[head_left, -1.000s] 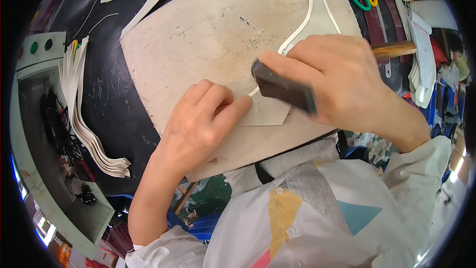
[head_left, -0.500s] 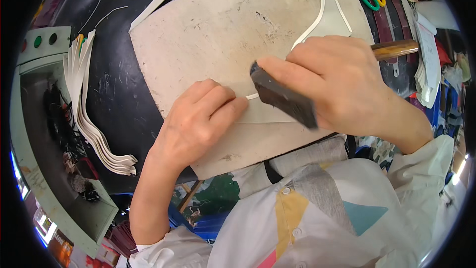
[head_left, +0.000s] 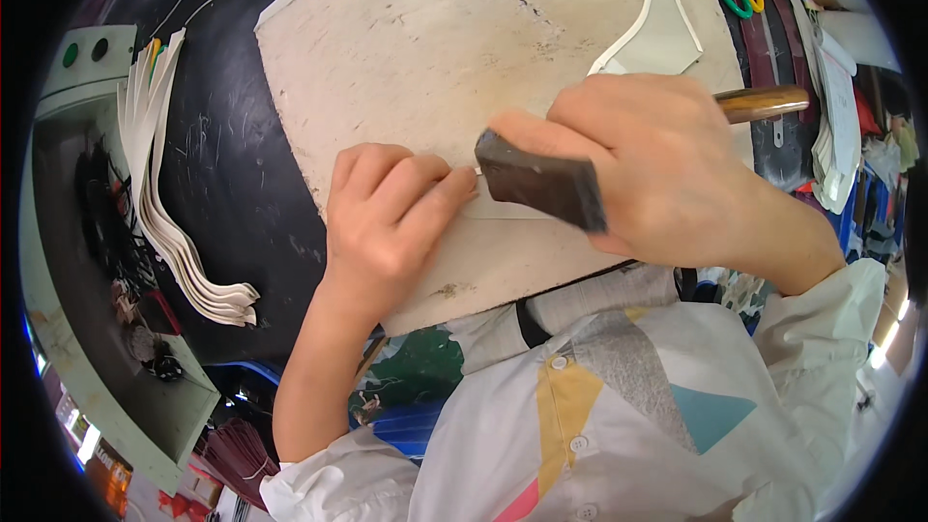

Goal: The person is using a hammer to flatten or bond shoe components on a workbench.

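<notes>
though blocky and dark-headed, brown-handled hammer (head_left: 541, 182) tight in right hand (head_left: 662, 169); left hand (head_left: 391, 213), hold unclear

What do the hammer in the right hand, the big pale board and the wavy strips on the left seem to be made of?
Hammer head: probably iron or steel; dark, dull, squared block.
Handle: likely varnished wood; brown streaks, glossy highlights.
Board: matte, scuffed and stained; stone, plastic or fibreboard, unclear.
Strips: perhaps leather or synthetic; cream, bending smoothly.
</notes>
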### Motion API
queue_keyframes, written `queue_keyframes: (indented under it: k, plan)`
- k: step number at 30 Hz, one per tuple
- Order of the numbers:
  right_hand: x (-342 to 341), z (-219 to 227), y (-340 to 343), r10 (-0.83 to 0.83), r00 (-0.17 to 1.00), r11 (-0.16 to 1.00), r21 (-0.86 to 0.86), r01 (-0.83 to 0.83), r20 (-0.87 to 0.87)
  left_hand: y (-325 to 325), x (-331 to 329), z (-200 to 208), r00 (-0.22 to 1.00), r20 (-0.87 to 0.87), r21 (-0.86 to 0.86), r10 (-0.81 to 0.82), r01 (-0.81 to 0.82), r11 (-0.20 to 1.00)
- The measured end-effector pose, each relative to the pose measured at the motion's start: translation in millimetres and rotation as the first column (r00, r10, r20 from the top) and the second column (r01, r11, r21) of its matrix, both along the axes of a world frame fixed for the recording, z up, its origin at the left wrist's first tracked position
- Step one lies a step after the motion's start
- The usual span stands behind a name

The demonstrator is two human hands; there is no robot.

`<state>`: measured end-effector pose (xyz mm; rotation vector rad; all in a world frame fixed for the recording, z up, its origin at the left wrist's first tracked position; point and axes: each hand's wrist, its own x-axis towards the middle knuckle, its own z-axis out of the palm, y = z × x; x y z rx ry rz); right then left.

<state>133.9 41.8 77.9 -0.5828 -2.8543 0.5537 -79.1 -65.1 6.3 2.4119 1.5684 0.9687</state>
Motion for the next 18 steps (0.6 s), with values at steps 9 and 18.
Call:
queue_keyframes:
  k: [9, 18]
  plan:
    - [-4, -1, 0, 0.021, 1.000, 0.999, 0.034, -0.021, 0.002, -10, 3, 0, 0.988, -0.111, 0.046, 0.110, -0.105, 0.993]
    - [-11, -4, -3, 0.036, 0.999, 0.998, 0.056, -0.036, -0.005, -18, 5, 0, 0.974, -0.065, -0.003, 0.218, -0.219, 0.976]
